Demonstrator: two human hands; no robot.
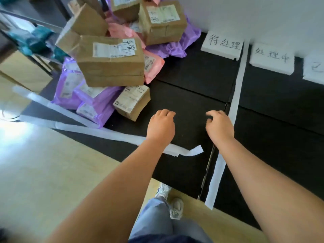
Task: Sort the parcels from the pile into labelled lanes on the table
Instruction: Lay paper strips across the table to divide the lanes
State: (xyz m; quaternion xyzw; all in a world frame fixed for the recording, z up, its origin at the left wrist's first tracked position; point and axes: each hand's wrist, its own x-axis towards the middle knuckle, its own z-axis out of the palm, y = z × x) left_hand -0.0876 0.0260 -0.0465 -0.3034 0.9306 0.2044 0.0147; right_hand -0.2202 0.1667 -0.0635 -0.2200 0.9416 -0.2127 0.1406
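Note:
A pile of parcels fills the table's far left: brown cardboard boxes (112, 60), purple mailer bags (91, 100) and pink mailer bags (152, 65). A small box (132, 101) lies at the pile's near edge. My left hand (162, 125) hovers over the black table (192, 81) just right of that small box, fingers loosely curled, holding nothing. My right hand (219, 127) hangs beside it the same way, near the white tape strip (235, 92). White lane labels (222, 44) with handwritten characters lie at the far edge.
A second label (271, 58) and part of a third (313, 69) sit to the right, past the tape strip. Another tape strip (105, 132) runs along the near left of the table. My legs and shoes (176, 207) stand on the wooden floor below.

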